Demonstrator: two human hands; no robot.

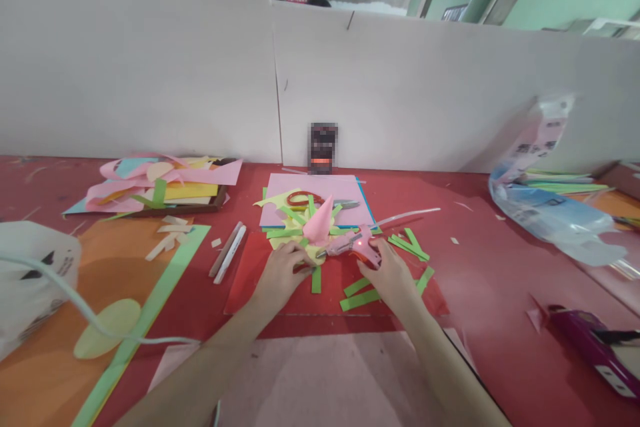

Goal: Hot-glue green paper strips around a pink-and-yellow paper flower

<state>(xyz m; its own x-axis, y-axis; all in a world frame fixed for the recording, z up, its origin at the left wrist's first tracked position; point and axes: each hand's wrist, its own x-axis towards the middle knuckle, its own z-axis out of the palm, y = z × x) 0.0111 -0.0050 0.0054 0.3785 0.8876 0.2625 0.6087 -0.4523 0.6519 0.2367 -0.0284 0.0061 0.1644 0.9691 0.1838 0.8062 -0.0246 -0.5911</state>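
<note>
My right hand is wrapped around a pink hot glue gun. A small light glows on the gun's side, and a clear glue stick trails out of its back. Its nozzle points left, at the lower edge of a yellow paper piece. My left hand pinches that edge, close to the nozzle. A pink paper cone stands upright on the yellow paper, with green paper strips sticking out around it. Red-handled scissors lie just behind the cone.
Loose green strips lie on a red sheet. Two pens are to the left, before a tray of paper scraps. A white cable crosses the left side. At right are a plastic bag and a purple tool.
</note>
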